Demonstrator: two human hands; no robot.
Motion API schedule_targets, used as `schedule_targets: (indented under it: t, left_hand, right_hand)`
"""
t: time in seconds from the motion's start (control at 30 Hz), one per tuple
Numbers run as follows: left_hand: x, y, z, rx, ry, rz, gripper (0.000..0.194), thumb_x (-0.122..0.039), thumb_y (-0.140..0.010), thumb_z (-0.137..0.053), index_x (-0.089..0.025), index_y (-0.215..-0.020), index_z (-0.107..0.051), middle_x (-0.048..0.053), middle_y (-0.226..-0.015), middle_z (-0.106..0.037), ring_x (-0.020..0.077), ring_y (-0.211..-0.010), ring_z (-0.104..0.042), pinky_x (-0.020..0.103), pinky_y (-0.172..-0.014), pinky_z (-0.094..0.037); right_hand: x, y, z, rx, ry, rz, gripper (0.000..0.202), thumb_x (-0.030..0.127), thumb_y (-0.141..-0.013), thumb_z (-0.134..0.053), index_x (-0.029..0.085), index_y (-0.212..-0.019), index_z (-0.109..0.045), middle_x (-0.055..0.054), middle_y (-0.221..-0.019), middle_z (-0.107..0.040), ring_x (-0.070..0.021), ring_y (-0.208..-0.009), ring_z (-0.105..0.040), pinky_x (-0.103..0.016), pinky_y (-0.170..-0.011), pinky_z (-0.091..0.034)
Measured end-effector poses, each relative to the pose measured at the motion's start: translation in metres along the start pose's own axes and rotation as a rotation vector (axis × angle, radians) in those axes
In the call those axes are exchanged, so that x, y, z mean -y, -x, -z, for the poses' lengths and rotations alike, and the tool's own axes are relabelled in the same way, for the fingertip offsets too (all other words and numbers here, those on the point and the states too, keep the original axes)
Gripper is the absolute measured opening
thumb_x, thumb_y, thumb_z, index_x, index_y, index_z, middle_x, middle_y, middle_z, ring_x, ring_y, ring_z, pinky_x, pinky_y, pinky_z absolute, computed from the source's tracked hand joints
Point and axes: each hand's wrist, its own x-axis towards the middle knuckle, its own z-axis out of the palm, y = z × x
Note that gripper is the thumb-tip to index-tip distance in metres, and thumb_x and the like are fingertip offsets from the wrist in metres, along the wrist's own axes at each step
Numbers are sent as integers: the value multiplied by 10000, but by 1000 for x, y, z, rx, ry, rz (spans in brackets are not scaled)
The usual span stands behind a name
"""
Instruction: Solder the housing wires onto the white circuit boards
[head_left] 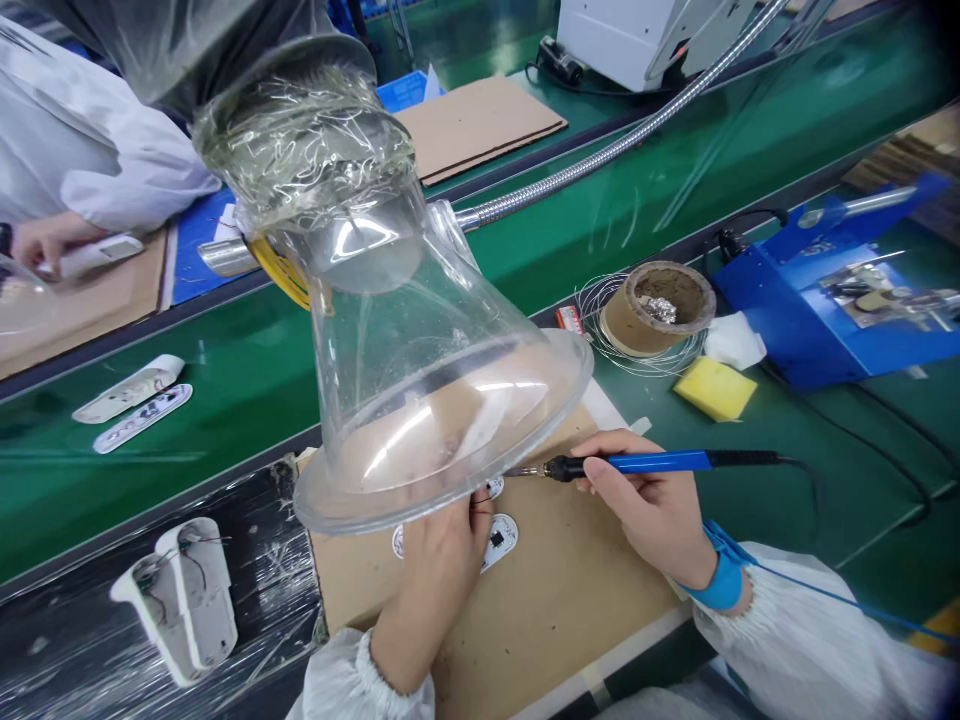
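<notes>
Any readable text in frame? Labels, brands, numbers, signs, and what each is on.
None that I can read reliably.
Blue stand: pale marking on the upper panel, too blurred to read.
Red and white packet: possible print, too small.
White board on the cardboard: dark details, too small to tell whether any is lettering.
Iron: no lettering I can make out.

No wording, brand or number can be read clearly. Faint marks on the blue stand [787, 325] toward three o'clock and print on the red-and-white packet [570, 320] toward two o'clock are too blurred.
</notes>
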Motion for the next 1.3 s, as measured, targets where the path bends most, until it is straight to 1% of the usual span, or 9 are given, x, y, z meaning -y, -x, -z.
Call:
schedule_targets:
  t: [0.13,0.23,0.37,0.5,0.67,0.87,1.03,1.2,1.3]
  left_hand:
    - [-2,-3,2,9,-16,0,181,-84,-981,-574,-236,-892,-532,178,-1257,-632,297,-1038,-612,416,-852,-450]
    - [-2,-4,2,4,-25,-5,184,-83,-980,-571,-239,-894,-525,169,-1242,-641,287,-996,-616,408,-827,-437]
    - [-1,-3,1,5,-8,0,179,-80,-976,-570,-240,-905,-531,166,-1237,-643,296,-1048,-622,412,-841,-439]
    - [0,-1,0,-2,-3,16,168,-93,-973,-582,-238,-902,-538,170,-1241,-636,292,-1005,-611,413,-829,-448]
    - [0,-2,-1,5,15,10,182,-70,-953,-586,-234,-886,-543,177,-1230,-632,315,-1081,-617,427,-849,-445]
    - [0,-1,-1,7,20,19,185,-78,-947,-610,-238,-884,-541,167,-1238,-629,301,-1035,-605,415,-836,-447]
    - [-1,-1,-1,15,25,21,191,-69,-946,-609,-236,-877,-543,174,-1248,-624,307,-1050,-605,418,-843,-447]
    - [-2,-2,-1,13,30,28,195,-75,-961,-594,-240,-872,-543,164,-1237,-633,304,-1061,-608,412,-843,-444]
    - [-2,-2,-1,7,39,30,193,-80,-965,-595,-239,-870,-542,161,-1244,-635,292,-1031,-608,407,-842,-442]
  right_hand:
    - [0,0,0,-12,13,-6,69,243,-931,-731,229,-900,-791,-9,-684,-739,-145,-540,-669,-213,-452,-509]
    - [0,0,0,-9,28,20,71,231,-931,-728,241,-909,-795,-6,-738,-767,-139,-576,-702,-207,-509,-552]
    - [-2,0,0,3,54,65,84,213,-935,-721,251,-918,-793,-2,-798,-793,-135,-620,-731,-204,-558,-576]
    - [-3,0,0,12,66,83,82,205,-938,-718,244,-923,-789,-8,-809,-799,-141,-619,-733,-212,-552,-577]
    - [-3,1,0,24,73,86,87,199,-942,-712,243,-937,-786,-2,-779,-788,-138,-620,-732,-204,-557,-577]
    - [-4,1,0,10,80,90,84,203,-935,-718,248,-928,-788,-3,-800,-793,-136,-613,-730,-205,-558,-578]
    - [-8,2,3,-22,78,49,63,239,-950,-730,252,-938,-791,-10,-781,-776,-154,-607,-738,-206,-496,-547]
    - [-8,2,3,5,72,79,88,211,-958,-714,262,-961,-786,-2,-853,-793,-143,-667,-753,-210,-580,-592]
    - [-7,2,2,18,73,88,99,195,-958,-709,262,-972,-781,-2,-886,-803,-141,-684,-759,-211,-592,-597]
